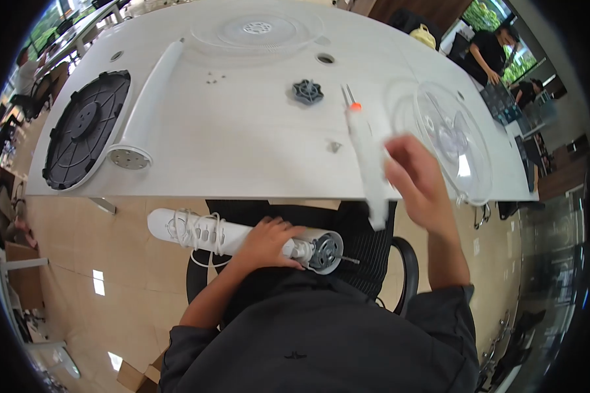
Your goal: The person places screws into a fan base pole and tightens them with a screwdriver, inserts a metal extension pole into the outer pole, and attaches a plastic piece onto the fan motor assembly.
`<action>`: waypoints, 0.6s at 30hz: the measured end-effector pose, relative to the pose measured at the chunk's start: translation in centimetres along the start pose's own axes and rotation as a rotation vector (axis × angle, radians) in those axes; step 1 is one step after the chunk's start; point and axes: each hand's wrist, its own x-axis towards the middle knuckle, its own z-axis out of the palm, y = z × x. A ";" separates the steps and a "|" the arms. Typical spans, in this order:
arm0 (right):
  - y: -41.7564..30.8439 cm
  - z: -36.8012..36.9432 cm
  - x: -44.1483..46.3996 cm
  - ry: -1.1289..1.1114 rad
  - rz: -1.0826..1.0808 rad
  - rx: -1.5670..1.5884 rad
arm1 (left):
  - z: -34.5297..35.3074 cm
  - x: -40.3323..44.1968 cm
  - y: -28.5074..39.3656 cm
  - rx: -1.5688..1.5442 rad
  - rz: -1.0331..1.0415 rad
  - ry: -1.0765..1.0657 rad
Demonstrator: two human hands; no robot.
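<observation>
Across my lap lies the white fan body (233, 237), with a white cord wound round its control-panel end. My left hand (269, 242) is wrapped over it, beside the exposed motor (324, 253) with its metal shaft pointing right. My right hand (416, 180), blurred, has its fingers at the edge of a long white plastic cover (366, 157), which reaches past the table edge. The contact itself is smeared. Two thin metal shafts with an orange part (355, 106) show at the cover's far end. A dark grey knob-like nut (307, 92) sits nearby on the table.
On the table (242, 144) are a black round base (88, 128), a white pole (147, 108), a clear fan blade (449, 134) in a guard, another guard (257, 29) and several screws (216, 77). A person (488, 56) stands at the far right.
</observation>
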 end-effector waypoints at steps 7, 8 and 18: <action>7.0 0.1 -17.6 0.120 0.458 0.268 | 0.8 1.4 2.4 -0.134 0.085 -0.031; 8.1 0.9 -19.1 0.196 0.532 0.314 | 1.2 1.5 2.8 -0.139 0.093 -0.049; 14.8 6.4 -21.8 0.364 0.710 0.373 | 2.8 1.2 3.2 -0.005 0.143 -0.001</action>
